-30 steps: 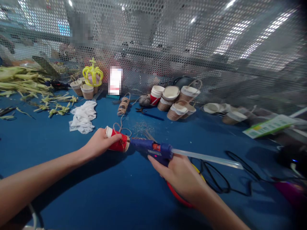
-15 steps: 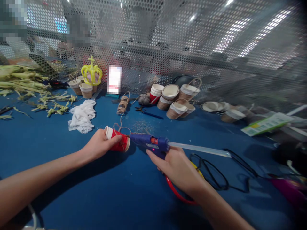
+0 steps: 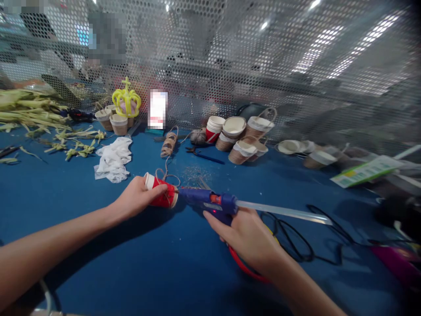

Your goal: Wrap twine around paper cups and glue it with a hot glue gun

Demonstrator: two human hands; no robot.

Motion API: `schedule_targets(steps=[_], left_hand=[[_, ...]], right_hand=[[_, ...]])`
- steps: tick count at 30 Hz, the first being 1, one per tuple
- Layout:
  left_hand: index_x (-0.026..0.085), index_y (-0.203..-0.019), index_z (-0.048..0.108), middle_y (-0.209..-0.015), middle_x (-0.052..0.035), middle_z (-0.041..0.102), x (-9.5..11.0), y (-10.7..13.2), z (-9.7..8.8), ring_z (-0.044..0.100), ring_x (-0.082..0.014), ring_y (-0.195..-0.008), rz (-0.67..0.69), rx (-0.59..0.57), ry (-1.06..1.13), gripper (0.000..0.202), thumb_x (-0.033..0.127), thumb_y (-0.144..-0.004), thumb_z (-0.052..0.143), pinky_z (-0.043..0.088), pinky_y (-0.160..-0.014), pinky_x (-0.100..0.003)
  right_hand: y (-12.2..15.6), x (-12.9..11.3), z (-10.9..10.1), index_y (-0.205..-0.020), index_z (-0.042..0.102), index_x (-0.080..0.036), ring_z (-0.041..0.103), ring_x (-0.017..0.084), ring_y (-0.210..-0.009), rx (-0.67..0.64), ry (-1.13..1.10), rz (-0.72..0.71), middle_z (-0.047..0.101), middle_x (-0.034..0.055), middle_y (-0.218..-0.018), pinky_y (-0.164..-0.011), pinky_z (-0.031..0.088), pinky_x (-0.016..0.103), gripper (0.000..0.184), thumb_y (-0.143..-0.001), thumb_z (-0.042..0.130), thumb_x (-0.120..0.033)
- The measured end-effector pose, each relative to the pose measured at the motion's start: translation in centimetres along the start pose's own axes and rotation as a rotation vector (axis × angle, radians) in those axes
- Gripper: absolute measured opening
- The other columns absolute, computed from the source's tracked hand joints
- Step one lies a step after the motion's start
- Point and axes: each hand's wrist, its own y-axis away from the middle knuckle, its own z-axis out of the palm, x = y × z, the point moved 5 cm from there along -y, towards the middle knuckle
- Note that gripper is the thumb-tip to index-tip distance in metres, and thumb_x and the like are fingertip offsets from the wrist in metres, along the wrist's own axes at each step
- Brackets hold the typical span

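Note:
My left hand (image 3: 138,195) is closed around a red paper cup (image 3: 167,197) with a white rim, tipped on its side over the blue table. Brown twine (image 3: 166,169) loops by the cup and runs back to a wound twine bundle (image 3: 169,144). My right hand (image 3: 245,232) grips a blue hot glue gun (image 3: 205,199) with a small red light showing. From the gun's back sticks a long clear glue stick (image 3: 286,211). The nozzle points at the cup's base end; whether it touches cannot be made out.
Twine-wrapped cups (image 3: 243,150) and a grey yarn ball (image 3: 198,137) stand at the back, behind blue-handled pliers (image 3: 205,156). A crumpled white cloth (image 3: 113,160), a yellow crown (image 3: 126,103) and dry husks (image 3: 29,109) lie left. A black cord (image 3: 292,245) curls at right.
My right hand has drawn the glue gun slightly right and down, and the glue stick with it. My left hand and the cup stay nearly in place.

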Motion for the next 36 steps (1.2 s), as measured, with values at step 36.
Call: schedule_targets(steps=[36], left_hand=[[0.012, -0.068, 0.066, -0.063, -0.007, 0.069, 0.92, 0.26, 0.34, 0.059, -0.015, -0.055, -0.123, -0.055, 0.158, 0.025, 0.035, -0.069, 0.056, 0.041, -0.049, -0.022]], right_hand=[[0.68, -0.48, 0.16, -0.069, 0.06, -0.02, 0.05, 0.015, -0.044, -0.045, 0.128, -0.084, 0.048, -0.0024, -0.042, -0.043, 0.036, 0.025, 0.014, -0.073, 0.049, -0.027]])
